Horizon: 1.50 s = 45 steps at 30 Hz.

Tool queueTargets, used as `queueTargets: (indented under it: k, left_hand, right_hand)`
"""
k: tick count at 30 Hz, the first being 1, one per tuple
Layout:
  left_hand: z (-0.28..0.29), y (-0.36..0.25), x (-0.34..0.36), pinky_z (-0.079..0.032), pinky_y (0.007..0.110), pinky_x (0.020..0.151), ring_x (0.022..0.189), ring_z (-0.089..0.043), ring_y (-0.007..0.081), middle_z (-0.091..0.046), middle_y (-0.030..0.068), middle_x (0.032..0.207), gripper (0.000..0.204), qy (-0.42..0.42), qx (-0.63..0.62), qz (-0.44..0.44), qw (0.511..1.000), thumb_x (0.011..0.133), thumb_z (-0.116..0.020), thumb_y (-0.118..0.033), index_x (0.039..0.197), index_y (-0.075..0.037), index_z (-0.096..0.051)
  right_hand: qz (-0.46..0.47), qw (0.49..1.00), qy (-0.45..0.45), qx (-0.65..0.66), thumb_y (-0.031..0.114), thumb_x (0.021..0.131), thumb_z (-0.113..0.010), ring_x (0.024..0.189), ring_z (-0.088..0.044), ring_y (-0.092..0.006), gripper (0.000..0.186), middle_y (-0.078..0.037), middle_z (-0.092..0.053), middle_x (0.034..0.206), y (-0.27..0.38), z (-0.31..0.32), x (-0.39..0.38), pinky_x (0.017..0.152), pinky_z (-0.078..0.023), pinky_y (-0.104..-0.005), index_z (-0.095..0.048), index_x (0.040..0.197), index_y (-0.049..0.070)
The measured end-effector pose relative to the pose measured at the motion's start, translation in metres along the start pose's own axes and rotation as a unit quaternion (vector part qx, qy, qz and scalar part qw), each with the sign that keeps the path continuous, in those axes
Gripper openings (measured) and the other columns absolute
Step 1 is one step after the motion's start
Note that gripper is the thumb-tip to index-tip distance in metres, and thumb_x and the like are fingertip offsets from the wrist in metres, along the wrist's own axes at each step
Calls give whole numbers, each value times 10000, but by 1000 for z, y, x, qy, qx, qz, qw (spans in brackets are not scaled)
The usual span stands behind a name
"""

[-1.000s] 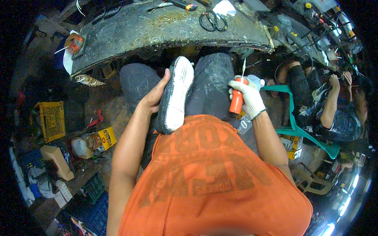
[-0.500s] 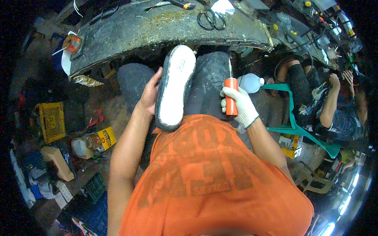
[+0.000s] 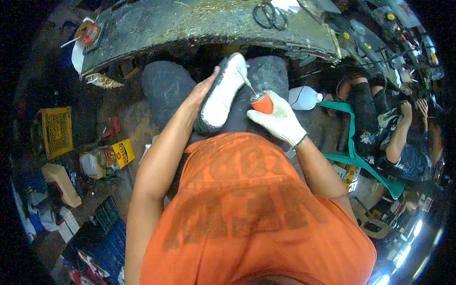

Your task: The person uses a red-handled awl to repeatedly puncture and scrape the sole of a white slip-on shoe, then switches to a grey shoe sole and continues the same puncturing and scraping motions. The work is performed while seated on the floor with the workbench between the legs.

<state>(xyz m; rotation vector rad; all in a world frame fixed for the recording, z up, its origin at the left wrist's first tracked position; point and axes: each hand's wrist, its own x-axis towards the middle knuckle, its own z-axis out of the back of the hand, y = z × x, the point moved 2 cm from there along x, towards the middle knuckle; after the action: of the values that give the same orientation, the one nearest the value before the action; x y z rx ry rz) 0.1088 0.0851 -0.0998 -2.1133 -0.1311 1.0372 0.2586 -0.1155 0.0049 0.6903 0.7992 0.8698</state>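
Observation:
My left hand [image 3: 205, 88] grips a shoe sole [image 3: 222, 92], white inside with a dark rim, holding it by its left edge above my knees. My right hand [image 3: 278, 118], in a white glove, holds an orange squeeze bottle [image 3: 261, 102] with a thin metal nozzle. The nozzle tip points at the upper part of the sole's white face. Both hands are over my lap, in front of my orange shirt.
A dirty workbench [image 3: 199, 21] curves across the top, with black scissors [image 3: 270, 15] and an orange tape roll [image 3: 88, 32] on it. A white plastic bottle [image 3: 304, 98] lies to my right. Another person [image 3: 403, 137] sits at the right. Boxes and a yellow crate [image 3: 57, 130] clutter the floor on the left.
My right hand tilted the orange bottle from upright and brought its nozzle onto the sole. The left hand shifted the sole slightly right and up.

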Motion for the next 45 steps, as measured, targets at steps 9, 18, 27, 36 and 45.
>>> queueTargets:
  k: [9,18,27,36,45]
  left_hand:
    - [8,23,38,-599,293,791,884,-709,100,-786,23,1106,542,31,17,-76,997,1142,-573,-539,1343,-57,-721]
    - [8,30,45,-578,304,741,833,-701,109,-789,35,1034,524,-32,34,-89,995,1129,-632,-490,1309,-14,-754]
    - [6,31,45,-580,298,727,809,-710,110,-792,48,1020,512,-16,21,-101,995,1127,-645,-465,1306,4,-750]
    - [4,28,43,-582,302,717,808,-721,116,-794,53,1003,513,-40,44,-91,994,1118,-658,-477,1260,6,-757]
    - [9,27,44,-575,300,721,798,-715,117,-796,55,995,518,-47,82,-118,988,1110,-667,-487,1217,9,-771]
  right_hand:
    - [9,990,30,-137,457,892,-812,996,-744,-485,523,-264,-754,1030,10,-8,9,856,-587,-526,-622,1178,63]
    - [-14,976,46,-211,413,918,-755,979,-742,-508,449,-281,-763,1003,25,-18,12,847,-592,-568,-597,1151,63]
    - [40,967,41,-249,362,919,-754,951,-748,-489,423,-266,-761,975,19,-24,6,837,-590,-558,-586,1163,60]
    - [51,963,56,-260,335,916,-752,925,-752,-479,408,-261,-756,945,18,-25,2,811,-595,-558,-587,1171,62]
    - [83,965,28,-248,288,926,-716,854,-745,-484,328,-241,-749,895,17,-27,0,767,-587,-566,-571,1143,89]
